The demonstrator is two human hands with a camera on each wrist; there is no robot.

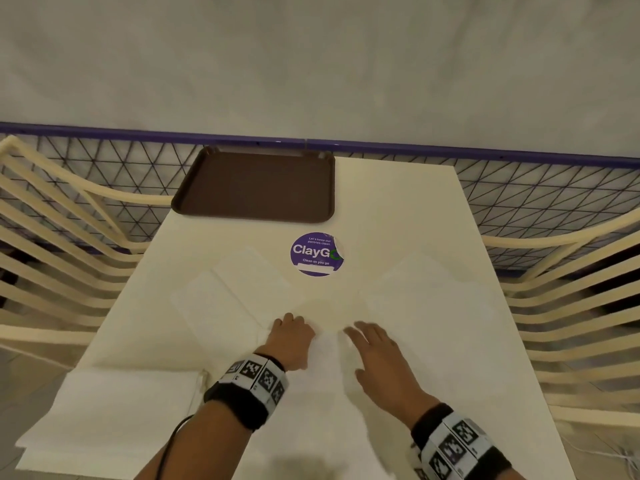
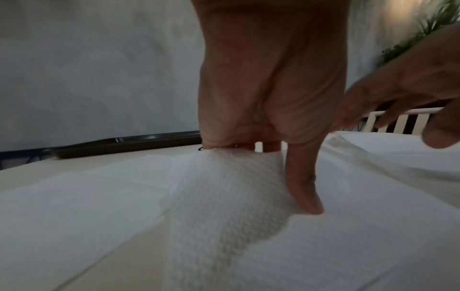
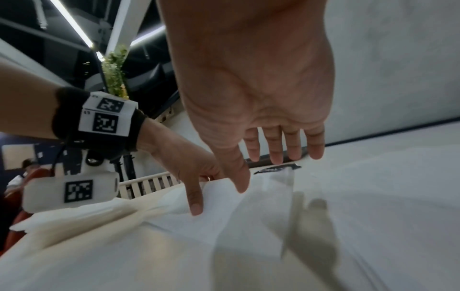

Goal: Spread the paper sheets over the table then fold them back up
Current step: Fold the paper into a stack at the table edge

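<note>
Several white paper sheets lie spread on the white table (image 1: 398,202): one at the left (image 1: 221,299), one at the right (image 1: 426,299), one in the middle (image 1: 329,382) under my hands. My left hand (image 1: 289,323) has curled fingers and pinches a lifted edge of the middle sheet (image 2: 224,189), with the thumb (image 2: 303,187) pressed down beside it. My right hand (image 1: 367,341) is flat with its fingers spread. In the right wrist view the right hand (image 3: 263,171) hovers just above the sheet (image 3: 248,226) and casts a shadow on it.
A stack of folded sheets (image 1: 114,403) sits at the table's near left corner. A brown tray (image 1: 256,185) stands at the far edge, with a round purple sticker (image 1: 315,254) before it. Cream slatted chair backs (image 1: 52,271) flank the table on both sides.
</note>
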